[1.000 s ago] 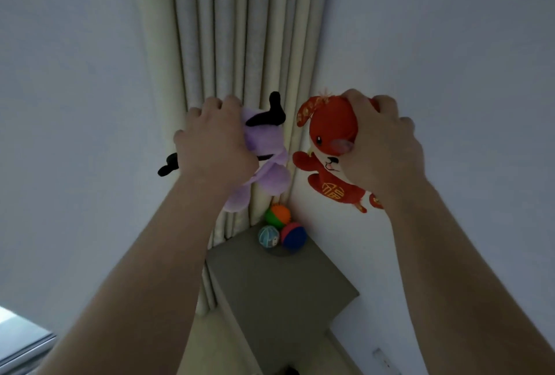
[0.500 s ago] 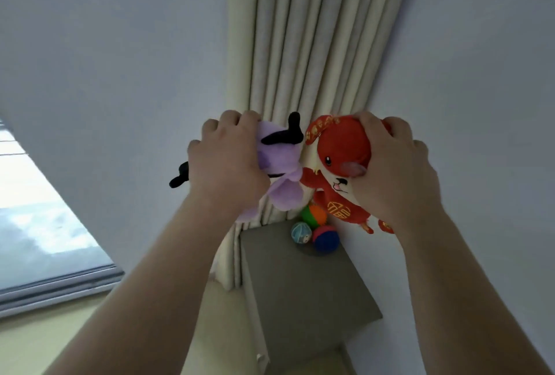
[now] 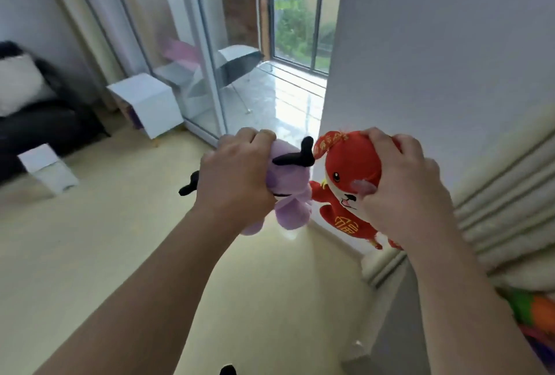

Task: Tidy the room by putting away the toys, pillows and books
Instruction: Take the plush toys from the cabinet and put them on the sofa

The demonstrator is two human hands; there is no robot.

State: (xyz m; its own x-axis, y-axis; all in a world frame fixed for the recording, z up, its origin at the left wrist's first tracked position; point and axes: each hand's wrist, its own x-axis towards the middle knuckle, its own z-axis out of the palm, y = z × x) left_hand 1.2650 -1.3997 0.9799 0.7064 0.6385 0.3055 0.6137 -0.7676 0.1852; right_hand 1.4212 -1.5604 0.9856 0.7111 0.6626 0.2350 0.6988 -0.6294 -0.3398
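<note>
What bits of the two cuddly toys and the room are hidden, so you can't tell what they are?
All in the head view:
- purple plush toy: the left hand covers its face, so its animal cannot be told.
- red plush toy: the right hand hides the back of its head.
- colourful things: cut off by the right edge and blurred.
- black shape: cut off by the bottom edge.

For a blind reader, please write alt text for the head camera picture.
A person's left grip holds a purple plush toy and the right grip holds a red plush toy, side by side above a pale yellow floor. Behind them are a glass sliding door, a white box and a dark sofa with a white pillow.
</note>
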